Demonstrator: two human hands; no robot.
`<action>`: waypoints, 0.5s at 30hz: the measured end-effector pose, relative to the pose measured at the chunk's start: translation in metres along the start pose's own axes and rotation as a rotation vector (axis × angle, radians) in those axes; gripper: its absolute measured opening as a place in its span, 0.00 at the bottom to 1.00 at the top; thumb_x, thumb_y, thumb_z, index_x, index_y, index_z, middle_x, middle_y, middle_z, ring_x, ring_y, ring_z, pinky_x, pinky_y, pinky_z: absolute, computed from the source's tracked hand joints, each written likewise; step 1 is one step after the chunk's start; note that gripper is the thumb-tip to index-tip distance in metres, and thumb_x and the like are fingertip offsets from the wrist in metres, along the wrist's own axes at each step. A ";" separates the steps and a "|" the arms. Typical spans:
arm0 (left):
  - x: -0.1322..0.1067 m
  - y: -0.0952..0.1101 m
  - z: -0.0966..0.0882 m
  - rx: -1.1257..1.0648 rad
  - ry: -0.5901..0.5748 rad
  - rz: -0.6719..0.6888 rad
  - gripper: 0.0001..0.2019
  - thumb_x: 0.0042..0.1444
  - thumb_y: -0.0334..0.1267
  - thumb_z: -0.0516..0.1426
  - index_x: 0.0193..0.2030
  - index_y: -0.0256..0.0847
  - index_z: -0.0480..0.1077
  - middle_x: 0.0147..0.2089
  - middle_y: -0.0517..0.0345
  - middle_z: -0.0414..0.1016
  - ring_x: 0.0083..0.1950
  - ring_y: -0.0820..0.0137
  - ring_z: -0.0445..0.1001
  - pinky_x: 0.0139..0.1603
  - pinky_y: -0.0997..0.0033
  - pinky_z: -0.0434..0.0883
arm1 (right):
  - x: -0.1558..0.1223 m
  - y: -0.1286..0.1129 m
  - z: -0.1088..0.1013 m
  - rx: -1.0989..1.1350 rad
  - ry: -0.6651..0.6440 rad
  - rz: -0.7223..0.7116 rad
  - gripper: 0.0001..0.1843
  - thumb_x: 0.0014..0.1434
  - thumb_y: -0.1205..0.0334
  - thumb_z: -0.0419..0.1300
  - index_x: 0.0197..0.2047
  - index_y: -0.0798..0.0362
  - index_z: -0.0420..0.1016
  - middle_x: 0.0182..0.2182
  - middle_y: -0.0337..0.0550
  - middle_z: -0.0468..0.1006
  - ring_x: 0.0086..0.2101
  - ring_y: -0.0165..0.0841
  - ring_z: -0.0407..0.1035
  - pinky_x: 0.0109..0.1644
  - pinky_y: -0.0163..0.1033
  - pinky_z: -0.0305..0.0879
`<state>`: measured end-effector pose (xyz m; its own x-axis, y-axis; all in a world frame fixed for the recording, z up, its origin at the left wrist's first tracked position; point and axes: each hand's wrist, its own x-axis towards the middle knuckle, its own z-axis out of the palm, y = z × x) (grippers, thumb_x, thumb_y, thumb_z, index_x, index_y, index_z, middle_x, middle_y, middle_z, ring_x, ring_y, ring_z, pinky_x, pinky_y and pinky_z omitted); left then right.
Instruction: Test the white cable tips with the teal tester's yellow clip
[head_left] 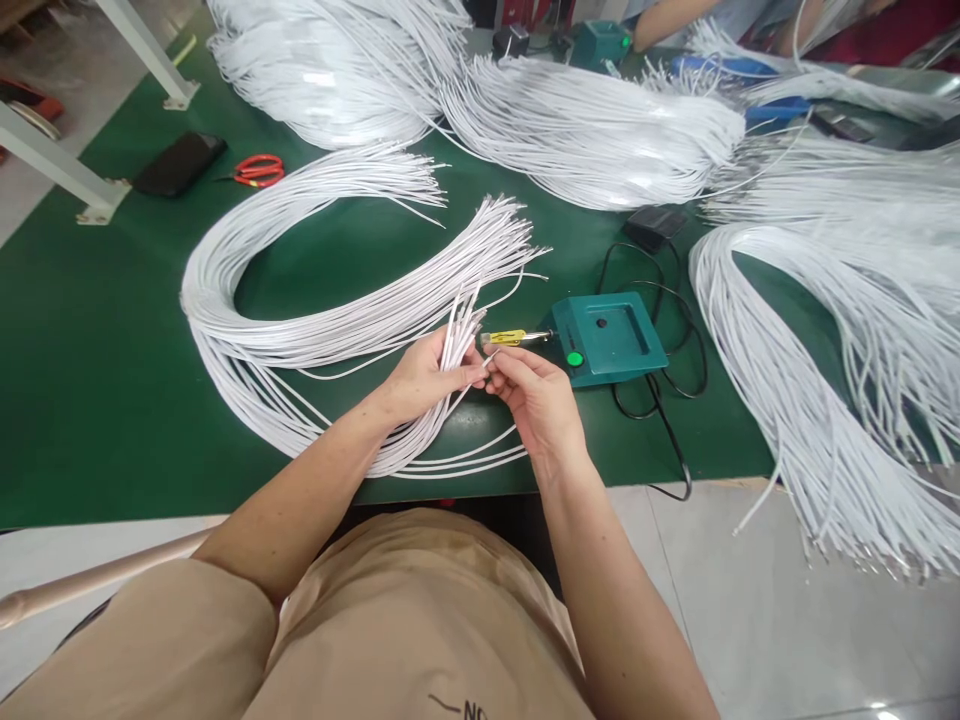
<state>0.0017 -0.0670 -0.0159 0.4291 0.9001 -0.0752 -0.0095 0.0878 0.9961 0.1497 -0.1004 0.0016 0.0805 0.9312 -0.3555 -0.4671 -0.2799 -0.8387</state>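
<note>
My left hand (427, 378) is closed around a small bunch of white wires (459, 335) whose stripped tips point up and away. My right hand (529, 390) pinches the tip of one wire from that bunch, just in front of the left thumb. Both hands hover over the near edge of the green table (90, 380). A big looped bundle of white wires (225, 300) lies to the left and runs under my left hand. A teal box (611, 340) with a green button and a yellow-handled tip (510, 337) sits right behind my hands.
Black cable (667, 420) loops from the teal box over the table edge. More white wire bundles lie at the back (592, 140) and right (840, 400). Red scissors (259, 170) and a black phone (178, 163) lie far left. Another person's arm (667, 20) shows at the top.
</note>
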 end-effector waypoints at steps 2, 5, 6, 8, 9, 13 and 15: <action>0.000 0.002 0.000 0.079 0.026 0.011 0.08 0.50 0.35 0.62 0.34 0.37 0.67 0.30 0.59 0.74 0.32 0.73 0.73 0.36 0.72 0.68 | 0.001 -0.002 -0.001 -0.047 0.013 0.007 0.10 0.43 0.62 0.68 0.31 0.57 0.81 0.22 0.37 0.75 0.22 0.23 0.63 0.30 0.33 0.64; -0.001 0.004 0.000 0.204 0.077 0.032 0.08 0.51 0.37 0.62 0.34 0.37 0.69 0.29 0.59 0.75 0.32 0.72 0.73 0.37 0.71 0.68 | 0.002 -0.004 -0.003 -0.173 0.065 -0.021 0.06 0.43 0.63 0.67 0.26 0.57 0.78 0.20 0.35 0.73 0.20 0.23 0.62 0.27 0.33 0.65; -0.001 0.004 0.000 0.228 0.085 0.035 0.07 0.51 0.37 0.62 0.34 0.37 0.69 0.29 0.59 0.75 0.32 0.72 0.73 0.37 0.71 0.68 | 0.003 -0.004 -0.003 -0.198 0.065 -0.014 0.05 0.43 0.64 0.66 0.24 0.56 0.77 0.19 0.34 0.71 0.20 0.23 0.61 0.26 0.33 0.65; -0.001 0.004 0.000 0.236 0.092 0.031 0.07 0.51 0.37 0.62 0.34 0.37 0.69 0.29 0.59 0.75 0.32 0.72 0.73 0.37 0.71 0.68 | 0.003 -0.004 -0.004 -0.207 0.028 0.038 0.04 0.43 0.64 0.63 0.22 0.56 0.74 0.18 0.33 0.68 0.19 0.24 0.60 0.25 0.34 0.66; -0.001 0.004 0.000 0.225 0.093 0.023 0.08 0.51 0.37 0.62 0.34 0.37 0.69 0.30 0.59 0.75 0.32 0.72 0.73 0.37 0.71 0.68 | 0.003 -0.004 -0.005 -0.195 0.011 0.057 0.04 0.44 0.64 0.62 0.23 0.56 0.73 0.18 0.33 0.68 0.19 0.24 0.60 0.25 0.34 0.67; 0.000 0.002 0.000 0.141 0.094 -0.018 0.09 0.50 0.38 0.62 0.35 0.37 0.68 0.30 0.59 0.74 0.31 0.72 0.74 0.33 0.73 0.69 | 0.002 -0.001 -0.002 -0.206 0.045 -0.080 0.11 0.49 0.57 0.61 0.34 0.54 0.76 0.26 0.36 0.73 0.24 0.25 0.65 0.33 0.35 0.70; 0.000 0.001 0.000 0.101 0.087 -0.033 0.10 0.50 0.38 0.63 0.35 0.37 0.68 0.30 0.60 0.74 0.31 0.73 0.74 0.32 0.74 0.69 | 0.001 0.002 -0.001 -0.317 0.050 -0.187 0.12 0.50 0.55 0.62 0.36 0.53 0.76 0.29 0.37 0.75 0.27 0.27 0.68 0.37 0.36 0.70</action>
<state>0.0020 -0.0668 -0.0145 0.3477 0.9314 -0.1075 0.0966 0.0784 0.9922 0.1496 -0.0998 -0.0008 0.1856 0.9626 -0.1976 -0.1453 -0.1720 -0.9743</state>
